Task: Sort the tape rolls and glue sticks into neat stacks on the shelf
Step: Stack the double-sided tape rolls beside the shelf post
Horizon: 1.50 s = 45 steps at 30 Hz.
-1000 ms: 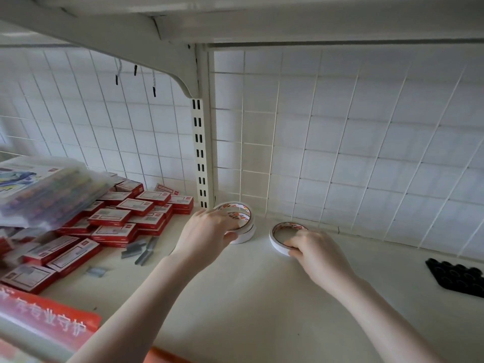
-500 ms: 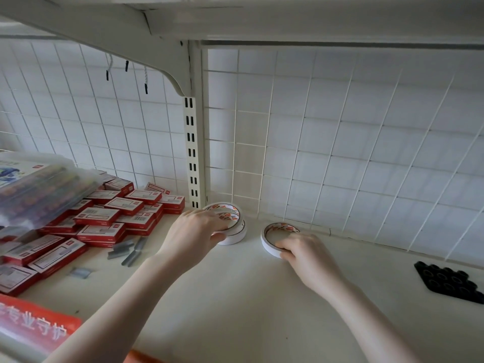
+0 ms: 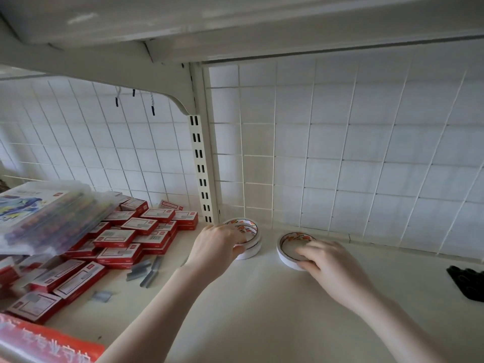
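While the left hand (image 3: 218, 243) grips the two-roll tape stack (image 3: 248, 238) at frame centre, fingers curled over its rim, the right hand (image 3: 331, 265) pinches the single roll (image 3: 288, 248) beside it. That roll should lift level and settle squarely on the stack

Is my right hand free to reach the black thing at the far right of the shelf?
Probably yes. The shelf between the right hand and the black item looks bare, but that hand is holding a single tape roll and would have to let go first.
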Motion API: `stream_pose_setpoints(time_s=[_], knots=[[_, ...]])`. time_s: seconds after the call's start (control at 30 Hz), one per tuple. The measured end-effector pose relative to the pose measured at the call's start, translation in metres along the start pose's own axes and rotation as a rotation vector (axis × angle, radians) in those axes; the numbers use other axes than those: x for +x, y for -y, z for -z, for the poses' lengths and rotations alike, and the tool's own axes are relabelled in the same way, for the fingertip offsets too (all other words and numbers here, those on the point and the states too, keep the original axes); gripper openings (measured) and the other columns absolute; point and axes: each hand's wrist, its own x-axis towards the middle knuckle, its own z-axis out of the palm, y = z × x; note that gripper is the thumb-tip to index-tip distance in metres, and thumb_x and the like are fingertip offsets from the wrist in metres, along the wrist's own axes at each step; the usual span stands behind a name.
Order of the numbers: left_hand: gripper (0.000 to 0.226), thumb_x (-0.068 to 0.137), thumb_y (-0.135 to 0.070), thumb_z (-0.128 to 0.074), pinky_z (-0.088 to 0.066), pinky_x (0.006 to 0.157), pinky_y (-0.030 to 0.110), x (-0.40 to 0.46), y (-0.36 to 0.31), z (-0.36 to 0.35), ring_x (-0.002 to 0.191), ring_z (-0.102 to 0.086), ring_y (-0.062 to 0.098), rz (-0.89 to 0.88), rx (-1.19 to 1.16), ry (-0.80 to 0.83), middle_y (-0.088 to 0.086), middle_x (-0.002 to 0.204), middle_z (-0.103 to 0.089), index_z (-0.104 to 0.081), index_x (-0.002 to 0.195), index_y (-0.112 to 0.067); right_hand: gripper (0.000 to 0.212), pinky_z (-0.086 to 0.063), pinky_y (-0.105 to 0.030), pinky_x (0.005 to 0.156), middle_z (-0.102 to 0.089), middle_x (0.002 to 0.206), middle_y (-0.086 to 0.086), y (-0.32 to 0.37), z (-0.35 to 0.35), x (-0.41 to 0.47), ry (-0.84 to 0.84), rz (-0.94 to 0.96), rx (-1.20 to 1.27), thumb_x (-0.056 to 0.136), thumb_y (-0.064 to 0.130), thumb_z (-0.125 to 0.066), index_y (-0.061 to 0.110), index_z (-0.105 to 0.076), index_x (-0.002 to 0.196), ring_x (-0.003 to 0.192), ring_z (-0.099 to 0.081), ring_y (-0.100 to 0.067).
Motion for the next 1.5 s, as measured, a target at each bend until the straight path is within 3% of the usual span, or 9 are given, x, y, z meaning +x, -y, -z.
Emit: stream_pose_setpoints(time_s=[0.17,0.3,0.4,0.57,0.7,0.87,1.07,1.27,1.5], knots=[[0.012,0.089,-0.026,-0.056,-0.036,0.074,0.028,0.001,0.0,-0.005,0.087,-0.052,0.02,-0.013,0.043,0.046,-0.003,0.091,-0.064,-0.065,0.095,-0.021,0.01,-0.046,-0.035,0.072,-0.066,0.086,0.001,-0.008,0.002,-0.002,-0.025,-0.041,-0.04,0.083,0.02,-0.068,0.014,-0.069,0.091,0.084,-0.06,-0.024],[0.01,0.083,-0.025,-0.055,-0.041,0.07,0.031,0.005,0.004,-0.008,0.069,-0.038,0.017,-0.049,0.041,0.065,0.0,0.072,-0.057,-0.058,0.081,-0.016,0.009,-0.047,-0.034,0.067,-0.066,0.083,0.0,-0.012,0.002,-0.004,-0.024,-0.058,-0.063,0.079,0.017,-0.072,0.014,-0.069,0.087,0.08,-0.061,-0.024],[0.011,0.082,-0.021,-0.056,-0.034,0.061,0.031,0.007,0.001,-0.006,0.066,-0.036,0.019,-0.059,0.022,0.09,0.002,0.067,-0.049,-0.05,0.074,-0.015,0.009,-0.045,-0.031,0.065,-0.066,0.081,0.002,-0.014,0.003,-0.005,-0.05,-0.052,-0.073,0.079,0.016,-0.073,0.015,-0.069,0.087,0.078,-0.061,-0.023],[0.011,0.082,-0.023,-0.057,-0.041,0.064,0.033,0.01,0.004,-0.009,0.072,-0.051,0.021,0.0,-0.033,0.129,0.005,0.075,-0.059,-0.058,0.078,-0.013,0.007,-0.046,-0.033,0.068,-0.065,0.084,0.004,-0.016,0.005,-0.007,-0.026,-0.05,-0.062,0.084,0.017,-0.067,0.016,-0.068,0.09,0.081,-0.06,-0.023],[0.011,0.082,-0.025,-0.056,-0.047,0.068,0.037,0.012,0.006,-0.012,0.076,-0.055,0.02,0.007,-0.054,0.137,0.004,0.079,-0.062,-0.061,0.083,-0.015,0.012,-0.045,-0.031,0.06,-0.064,0.075,0.004,-0.018,0.004,-0.007,-0.059,-0.048,-0.055,0.075,0.012,-0.076,0.017,-0.07,0.084,0.071,-0.061,-0.023],[0.013,0.085,-0.026,-0.054,-0.044,0.065,0.034,0.013,0.006,-0.016,0.07,-0.05,0.019,-0.04,-0.029,0.101,0.003,0.075,-0.058,-0.057,0.08,-0.015,0.008,-0.047,-0.033,0.066,-0.065,0.08,0.002,-0.019,0.005,-0.007,-0.051,-0.046,-0.062,0.08,0.016,-0.071,0.015,-0.07,0.088,0.077,-0.061,-0.024],[0.018,0.086,-0.032,-0.054,-0.047,0.071,0.035,0.014,0.007,-0.019,0.079,-0.056,0.019,-0.012,-0.048,0.053,0.001,0.084,-0.064,-0.063,0.091,-0.018,0.013,-0.045,-0.033,0.075,-0.065,0.09,0.002,-0.018,0.006,-0.007,-0.027,-0.055,-0.067,0.086,0.021,-0.065,0.016,-0.069,0.097,0.088,-0.059,-0.023],[0.022,0.085,-0.028,-0.056,-0.04,0.062,0.034,0.012,-0.001,-0.019,0.068,-0.045,0.021,-0.011,-0.048,0.092,0.004,0.07,-0.051,-0.046,0.073,-0.012,0.018,-0.042,-0.029,0.081,-0.063,0.098,0.004,-0.017,0.008,-0.008,-0.016,-0.072,-0.055,0.09,0.024,-0.06,0.018,-0.067,0.105,0.095,-0.057,-0.021],[0.026,0.084,-0.025,-0.056,-0.026,0.054,0.031,0.012,-0.006,-0.015,0.062,-0.029,0.018,0.021,-0.092,0.12,0.002,0.064,-0.036,-0.037,0.072,-0.011,0.022,-0.044,-0.029,0.08,-0.058,0.108,0.007,-0.018,0.006,-0.01,0.018,-0.106,-0.055,0.094,0.03,-0.05,0.02,-0.061,0.112,0.101,-0.052,-0.014]])
